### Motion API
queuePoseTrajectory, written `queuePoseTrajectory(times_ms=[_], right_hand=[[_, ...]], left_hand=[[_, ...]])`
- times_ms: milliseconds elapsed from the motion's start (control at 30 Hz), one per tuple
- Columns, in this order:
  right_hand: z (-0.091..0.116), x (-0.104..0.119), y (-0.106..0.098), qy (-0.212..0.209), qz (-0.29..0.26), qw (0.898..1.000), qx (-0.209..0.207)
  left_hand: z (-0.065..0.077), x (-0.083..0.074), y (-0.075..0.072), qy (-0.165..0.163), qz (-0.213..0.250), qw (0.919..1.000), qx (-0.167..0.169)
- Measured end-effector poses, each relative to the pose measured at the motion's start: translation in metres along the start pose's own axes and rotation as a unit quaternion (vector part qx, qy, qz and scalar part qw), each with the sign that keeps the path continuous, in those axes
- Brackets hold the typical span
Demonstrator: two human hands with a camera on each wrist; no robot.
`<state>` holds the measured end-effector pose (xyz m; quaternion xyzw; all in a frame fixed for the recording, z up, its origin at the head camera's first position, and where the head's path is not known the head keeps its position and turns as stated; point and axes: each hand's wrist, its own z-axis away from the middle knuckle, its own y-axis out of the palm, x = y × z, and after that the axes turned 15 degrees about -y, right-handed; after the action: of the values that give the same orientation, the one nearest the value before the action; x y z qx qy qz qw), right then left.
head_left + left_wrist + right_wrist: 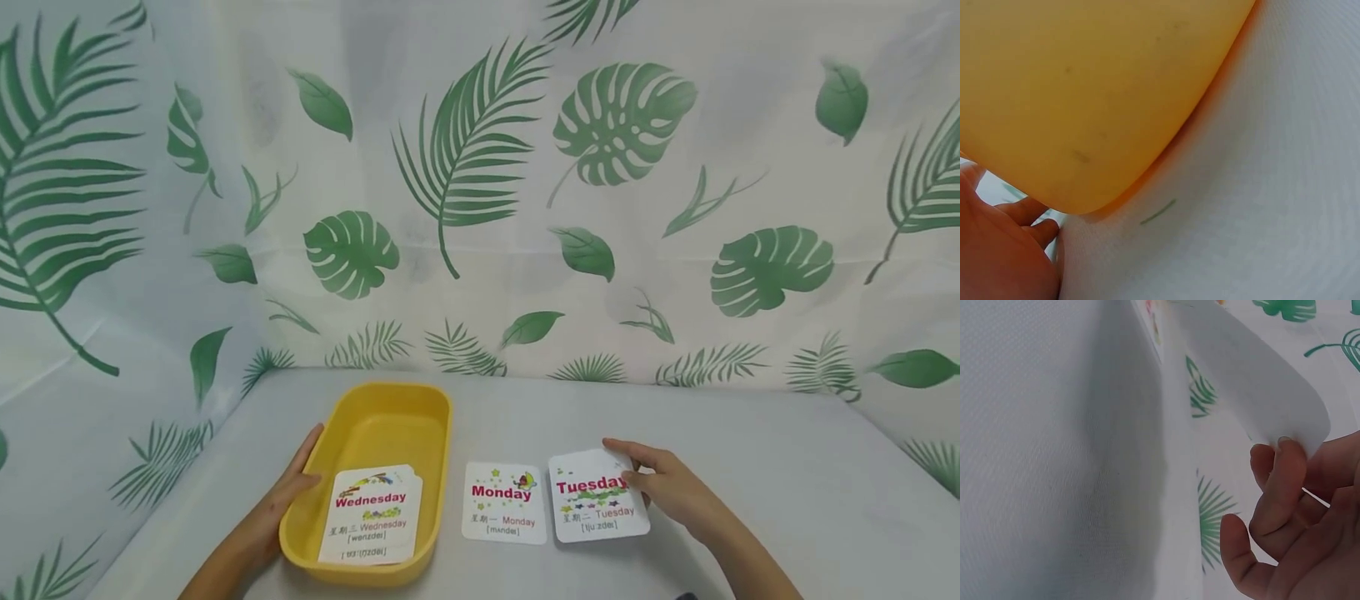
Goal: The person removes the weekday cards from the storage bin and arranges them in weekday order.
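My right hand [663, 479] pinches the right edge of a white flashcard [600, 517] printed "Tuesday". In the right wrist view the back of this card [1266, 381] stands tilted above the table, thumb and fingertips at its corner. Left of it lies a "Monday" flashcard [504, 529], face up on the table. My left hand [273, 508] holds the left side of a yellow plastic tray [442, 467], thumb at the rim and fingers along the outer wall. Inside the tray's near end lies a "Wednesday" flashcard [371, 517] on top of another card, whose lower edge shows.
A light grey cloth covers the table [787, 467]. Behind it and at both sides hangs a white curtain [645, 208] with green leaf prints. A small dark object [686, 596] shows at the bottom edge, right of the middle.
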<state>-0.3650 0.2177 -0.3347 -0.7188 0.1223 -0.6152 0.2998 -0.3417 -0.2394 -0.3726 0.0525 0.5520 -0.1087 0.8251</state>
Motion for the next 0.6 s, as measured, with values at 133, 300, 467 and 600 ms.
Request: queuePoseTrajectory(times_ms=[133,300,467,600], right_hand=[[0.000,-0.001,0.002,0.002,-0.003,1.000,0.006],[-0.001,-0.002,0.004,0.006,0.006,1.000,0.000],[-0.004,-0.007,0.005,0.015,0.043,0.999,0.000],[-0.006,-0.011,0.006,0.025,0.088,0.996,0.003]], left_hand=[[0.001,0.001,-0.002,-0.007,0.006,0.9999,0.004],[0.001,0.001,-0.002,-0.013,0.001,0.9999,-0.004],[-0.001,0.000,0.000,-0.012,-0.002,0.9999,-0.009],[-0.002,-0.001,0.000,-0.009,0.012,0.9999,-0.006]])
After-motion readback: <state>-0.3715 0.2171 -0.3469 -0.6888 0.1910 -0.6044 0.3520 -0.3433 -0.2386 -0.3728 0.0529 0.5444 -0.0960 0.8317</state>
